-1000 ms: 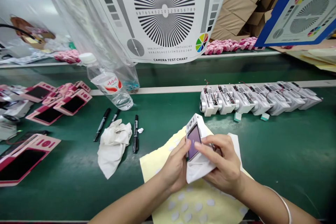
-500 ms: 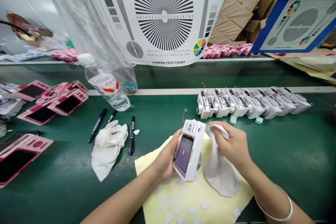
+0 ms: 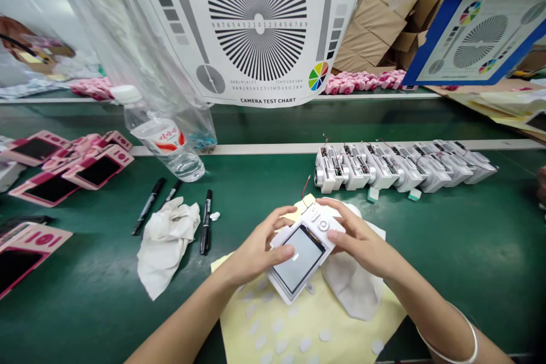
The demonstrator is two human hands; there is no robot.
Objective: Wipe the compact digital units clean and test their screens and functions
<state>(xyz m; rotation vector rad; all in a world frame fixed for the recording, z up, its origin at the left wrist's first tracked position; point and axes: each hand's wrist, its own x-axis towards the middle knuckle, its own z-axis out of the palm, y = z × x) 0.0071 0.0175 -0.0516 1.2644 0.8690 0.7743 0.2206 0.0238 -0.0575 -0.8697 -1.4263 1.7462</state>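
Observation:
A white digital camera (image 3: 301, 256) with a lit grey screen is held tilted between both my hands, its back facing me. My left hand (image 3: 260, 247) grips its left side, thumb lying over the screen's edge. My right hand (image 3: 358, 236) holds the other end, thumb beside the round button pad. A thin red wire sticks up from the camera's top. Under the right hand a white cloth (image 3: 356, 287) rests on the yellow sheet (image 3: 256, 347), which carries several small pale stickers.
Several opened white cameras (image 3: 384, 168) stand in a row at the back right. Left are pink cameras (image 3: 100, 169), a water bottle (image 3: 166, 139), a crumpled cloth (image 3: 168, 244) and black markers (image 3: 206, 222). A camera test chart (image 3: 256, 91) hangs ahead.
My right hand has let go of the white cloth, which now lies on the sheet, and has taken hold of the camera. The camera has turned its screen toward me, and the screen is lighter.

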